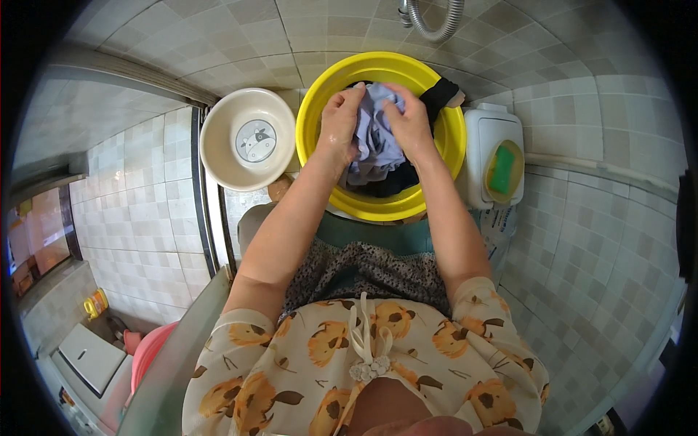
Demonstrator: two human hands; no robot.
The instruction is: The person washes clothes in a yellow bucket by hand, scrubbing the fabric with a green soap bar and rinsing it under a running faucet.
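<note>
A light purple cloth point(376, 136) is bunched up between my two hands, over a round yellow plastic basin point(381, 212). My left hand point(339, 117) grips its left side, with the thumb near the top. My right hand point(408, 120) holds the cloth's upper right part with bent fingers. Dark fabric point(401, 180) lies beneath it in the basin. At the upper right a black cloth piece point(439, 95) with a beige end hangs over the basin's rim. Both hands look wet.
A cream basin point(215, 139) with a cow picture stands at the left. At the right, a green sponge point(501, 170) lies in a yellowish dish point(515, 188) on a white lidded container point(493, 122). A metal shower hose point(436, 35) hangs above. A glass panel point(180, 354) is at lower left.
</note>
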